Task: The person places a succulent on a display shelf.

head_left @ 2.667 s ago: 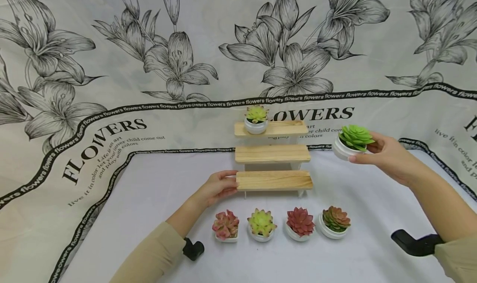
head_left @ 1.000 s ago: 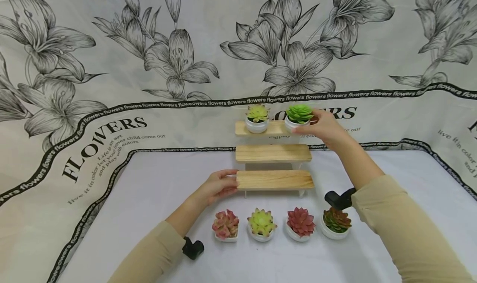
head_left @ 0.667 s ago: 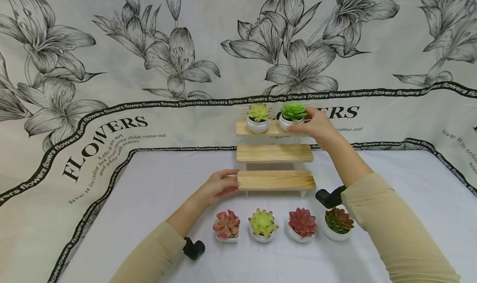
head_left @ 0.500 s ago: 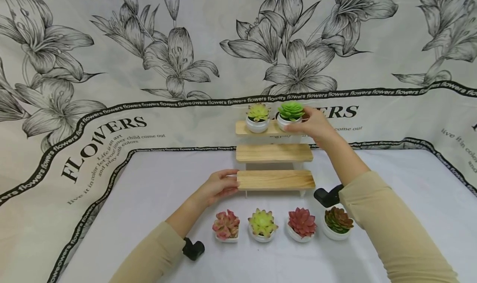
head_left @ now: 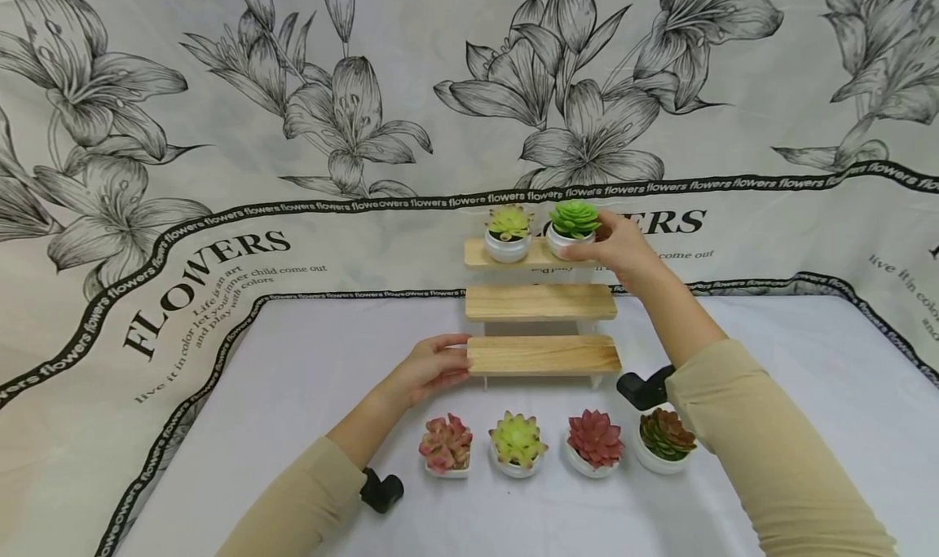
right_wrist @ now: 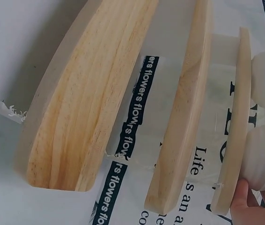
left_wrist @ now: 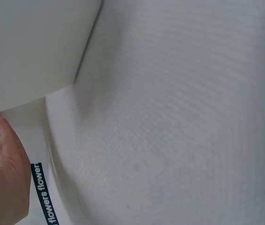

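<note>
A three-tier wooden display stand (head_left: 543, 355) rises in the middle of the table. My left hand (head_left: 433, 368) grips the left end of its lowest shelf; in the left wrist view, the fingers (left_wrist: 11, 145) pinch a bit of wood at the left edge. On the top shelf, my right hand (head_left: 619, 247) holds a bright green potted succulent (head_left: 575, 219) by its white pot. Beside it, to the left, stands a yellow-green potted succulent (head_left: 508, 235). The right wrist view shows the held white pot (right_wrist: 260, 161) against the top shelf (right_wrist: 235, 126).
Before the stand, a row of white-potted succulents spans the table: a pink one (head_left: 446, 444), a yellow-green one (head_left: 517, 440), a dark red one (head_left: 595, 440) and a brown-green one (head_left: 666, 436). Flower-printed cloth (head_left: 367, 247) hangs behind.
My right hand has carried the bright green succulent leftward from beside the stand onto the top shelf, then slightly closer to the yellow-green one. The left hand keeps its place.
</note>
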Motion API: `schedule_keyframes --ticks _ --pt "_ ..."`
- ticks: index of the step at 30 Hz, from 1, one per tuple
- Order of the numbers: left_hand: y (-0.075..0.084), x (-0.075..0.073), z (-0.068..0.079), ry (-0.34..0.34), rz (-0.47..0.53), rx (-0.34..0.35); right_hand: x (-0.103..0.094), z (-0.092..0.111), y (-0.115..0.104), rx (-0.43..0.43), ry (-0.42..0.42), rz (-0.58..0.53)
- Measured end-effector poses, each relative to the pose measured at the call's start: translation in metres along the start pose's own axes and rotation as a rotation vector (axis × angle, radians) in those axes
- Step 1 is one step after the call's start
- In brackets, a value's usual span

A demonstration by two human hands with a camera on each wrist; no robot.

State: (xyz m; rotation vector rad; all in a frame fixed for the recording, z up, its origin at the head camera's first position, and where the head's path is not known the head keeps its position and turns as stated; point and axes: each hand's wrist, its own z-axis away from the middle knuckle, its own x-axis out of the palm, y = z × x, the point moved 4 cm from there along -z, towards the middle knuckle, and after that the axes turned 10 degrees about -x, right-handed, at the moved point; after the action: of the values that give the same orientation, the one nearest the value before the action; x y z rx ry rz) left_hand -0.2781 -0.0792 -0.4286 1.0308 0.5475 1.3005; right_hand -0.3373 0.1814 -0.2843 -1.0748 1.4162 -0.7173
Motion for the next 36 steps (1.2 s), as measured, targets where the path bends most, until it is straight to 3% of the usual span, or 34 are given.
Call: schedule_keyframes --ticks 16,36 --pt "-0.001 0.001 -0.001 0.002 0.007 0.006 -0.007 0.006 -0.002 -0.008 -0.02 -0.038" --pt "-0.001 0.002 0.0 -0.005 0.009 0.011 -0.041 0.037 -0.003 -0.051 -0.109 -0.058"
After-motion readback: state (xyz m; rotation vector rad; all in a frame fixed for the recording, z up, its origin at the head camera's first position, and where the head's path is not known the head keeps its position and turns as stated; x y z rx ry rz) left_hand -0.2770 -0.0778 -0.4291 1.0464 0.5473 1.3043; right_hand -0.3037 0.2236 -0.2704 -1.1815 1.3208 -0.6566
